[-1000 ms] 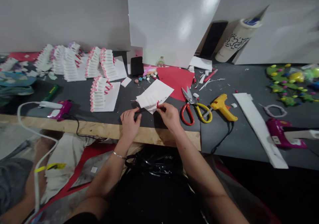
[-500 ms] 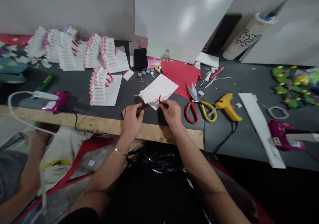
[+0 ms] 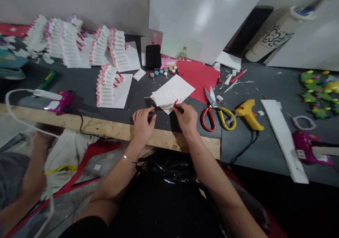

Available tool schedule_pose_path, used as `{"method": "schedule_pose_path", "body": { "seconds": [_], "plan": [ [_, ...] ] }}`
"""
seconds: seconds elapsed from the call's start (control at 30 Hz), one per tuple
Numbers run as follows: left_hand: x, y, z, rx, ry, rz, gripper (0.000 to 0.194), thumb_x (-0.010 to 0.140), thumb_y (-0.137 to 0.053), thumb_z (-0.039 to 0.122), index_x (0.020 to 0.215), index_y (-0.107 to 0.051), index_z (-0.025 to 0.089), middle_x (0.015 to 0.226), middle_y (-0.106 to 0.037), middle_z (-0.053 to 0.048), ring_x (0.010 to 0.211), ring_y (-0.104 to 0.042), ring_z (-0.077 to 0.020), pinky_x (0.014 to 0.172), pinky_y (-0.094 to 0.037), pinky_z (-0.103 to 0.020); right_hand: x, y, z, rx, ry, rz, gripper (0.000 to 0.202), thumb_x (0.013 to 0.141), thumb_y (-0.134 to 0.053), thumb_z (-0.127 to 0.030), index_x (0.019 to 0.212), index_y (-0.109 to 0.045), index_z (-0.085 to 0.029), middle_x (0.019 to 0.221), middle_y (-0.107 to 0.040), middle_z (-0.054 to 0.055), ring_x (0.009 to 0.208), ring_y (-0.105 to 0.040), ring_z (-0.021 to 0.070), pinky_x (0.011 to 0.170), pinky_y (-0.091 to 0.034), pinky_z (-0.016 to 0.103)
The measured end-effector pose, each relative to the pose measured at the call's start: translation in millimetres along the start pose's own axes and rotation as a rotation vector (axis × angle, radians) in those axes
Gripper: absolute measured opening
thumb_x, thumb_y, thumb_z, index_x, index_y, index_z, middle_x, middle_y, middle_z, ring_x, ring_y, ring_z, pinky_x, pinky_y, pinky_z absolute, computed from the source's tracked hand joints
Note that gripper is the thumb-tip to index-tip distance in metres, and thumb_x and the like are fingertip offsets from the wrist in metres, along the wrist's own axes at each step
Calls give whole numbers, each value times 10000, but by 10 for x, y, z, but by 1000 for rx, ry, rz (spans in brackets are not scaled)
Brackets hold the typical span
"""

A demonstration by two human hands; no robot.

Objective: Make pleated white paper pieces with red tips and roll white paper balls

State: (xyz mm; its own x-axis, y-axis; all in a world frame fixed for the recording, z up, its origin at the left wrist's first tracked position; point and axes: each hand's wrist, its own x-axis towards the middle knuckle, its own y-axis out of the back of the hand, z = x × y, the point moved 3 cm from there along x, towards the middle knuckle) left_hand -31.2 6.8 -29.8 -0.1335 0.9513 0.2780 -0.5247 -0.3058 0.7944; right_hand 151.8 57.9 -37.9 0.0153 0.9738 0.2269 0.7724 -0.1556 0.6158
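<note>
In the head view, my right hand [image 3: 187, 118] pinches a small thin red strip [image 3: 175, 102] over the near edge of some white sheets [image 3: 173, 89]. My left hand [image 3: 143, 123] rests on the dark table top just left of those sheets, its thumb and index finger apart with nothing between them. Scissors [image 3: 212, 100] with one red and one yellow handle lie spread to the right of my right hand. Beyond them is a yellow glue gun [image 3: 249, 113]. A red sheet [image 3: 197, 78] lies partly beneath the white ones.
Rows of white pieces with pink tips [image 3: 106, 88] lie at the left. Purple plug blocks [image 3: 63, 102] with cables sit at both sides. A white strip [image 3: 287, 139] and a tumbler [image 3: 278, 36] are at the right. Another person's arm [image 3: 34, 171] shows lower left.
The camera view has shifted slightly, so the table things appear a little displaced. My right hand still pinches the red strip, which now leans more; my left hand stays beside the sheets.
</note>
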Motion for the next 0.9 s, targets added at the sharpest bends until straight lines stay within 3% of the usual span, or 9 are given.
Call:
{"method": "schedule_pose_path", "body": {
  "seconds": [0.6,0.9],
  "plan": [
    [-6,-10,38,-1,-8,-50,208,910,-578,223,1102,-655,206,1054,-734,-67,1045,-629,-264,972,-397,-415,4,-19,12,-50,-7,-27,96,875,-621,-265,847,-700,-217,874,-696,72,885,-597,254,814,-439,366],
    [-3,-4,40,31,-9,-51,212,917,-579,237,1113,-659,213,1058,-734,-64,1044,-625,-257,963,-401,-407,11,-20,7,-14,-10,19,103,859,-630,-257,806,-703,-207,820,-609,31,787,-580,195,718,-441,312]
  ]
}}
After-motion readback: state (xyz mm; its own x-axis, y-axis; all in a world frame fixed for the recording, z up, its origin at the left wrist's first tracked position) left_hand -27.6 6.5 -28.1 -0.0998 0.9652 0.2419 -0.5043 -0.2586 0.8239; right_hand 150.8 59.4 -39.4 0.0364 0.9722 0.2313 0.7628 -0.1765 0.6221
